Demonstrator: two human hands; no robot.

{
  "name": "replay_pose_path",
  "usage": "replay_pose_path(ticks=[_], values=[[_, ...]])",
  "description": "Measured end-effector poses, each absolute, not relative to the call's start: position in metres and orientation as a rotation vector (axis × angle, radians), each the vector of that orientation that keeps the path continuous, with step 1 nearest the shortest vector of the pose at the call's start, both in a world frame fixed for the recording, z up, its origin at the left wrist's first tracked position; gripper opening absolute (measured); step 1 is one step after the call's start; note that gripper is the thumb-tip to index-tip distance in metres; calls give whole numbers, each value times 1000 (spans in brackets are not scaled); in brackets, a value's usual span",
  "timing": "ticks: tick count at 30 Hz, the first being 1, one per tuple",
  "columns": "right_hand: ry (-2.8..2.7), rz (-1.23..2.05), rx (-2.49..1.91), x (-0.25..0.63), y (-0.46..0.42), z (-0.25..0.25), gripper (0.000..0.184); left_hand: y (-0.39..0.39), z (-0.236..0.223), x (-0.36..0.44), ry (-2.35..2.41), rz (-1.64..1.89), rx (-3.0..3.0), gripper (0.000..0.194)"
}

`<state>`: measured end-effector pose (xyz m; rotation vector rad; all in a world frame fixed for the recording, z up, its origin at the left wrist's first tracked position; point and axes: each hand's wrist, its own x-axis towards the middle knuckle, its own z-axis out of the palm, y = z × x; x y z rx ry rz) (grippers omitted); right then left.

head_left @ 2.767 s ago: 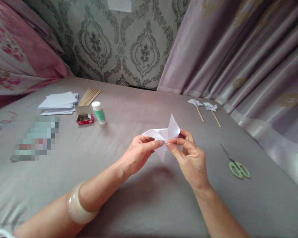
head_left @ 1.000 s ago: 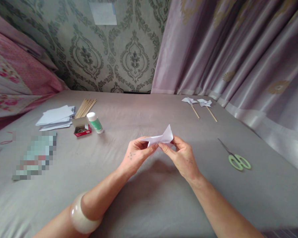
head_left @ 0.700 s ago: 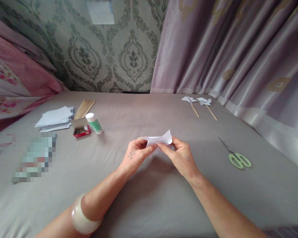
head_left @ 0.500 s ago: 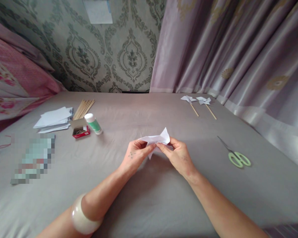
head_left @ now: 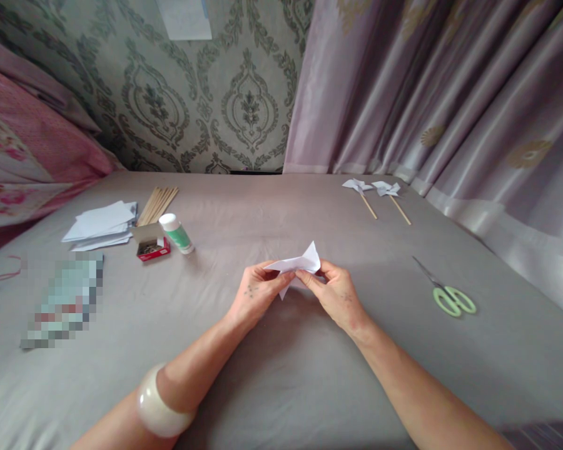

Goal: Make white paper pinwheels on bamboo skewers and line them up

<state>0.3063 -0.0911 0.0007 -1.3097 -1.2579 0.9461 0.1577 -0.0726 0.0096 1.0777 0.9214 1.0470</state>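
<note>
A white paper pinwheel (head_left: 300, 259), with pointed corners sticking up and down, is held between both hands above the grey cloth. My left hand (head_left: 261, 282) pinches its left side, thumb toward the middle. From the right, my right hand (head_left: 335, 289) grips it the same way, the two thumb tips almost meeting at the centre. The fingers behind the paper are partly hidden. Two finished paper pinwheels on sticks, one on the left (head_left: 358, 185) and one on the right (head_left: 386, 189), lie at the back right.
Scissors with green handles (head_left: 453, 301) lie to the right. At the left are a stack of white paper (head_left: 101, 224), wooden sticks (head_left: 158, 205), an open red box of small metal pieces (head_left: 152, 249), a white and green glue bottle (head_left: 177, 234) and a blurred packet (head_left: 65, 300).
The left tip of the paper has shifted slightly inward to the right. Both hands keep their pinch in nearly the same place, and the view has moved a little.
</note>
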Motion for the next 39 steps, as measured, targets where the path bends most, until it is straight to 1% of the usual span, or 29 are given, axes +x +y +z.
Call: replay_pose_path(ticks=[16, 39], values=[[-1217, 995, -1316, 306, -87, -11, 30, -70, 13, 154, 982, 1033, 1187, 29], [-1153, 1027, -1397, 306, -83, -20, 31, -66, 15, 153, 1063, 941, 1237, 25]])
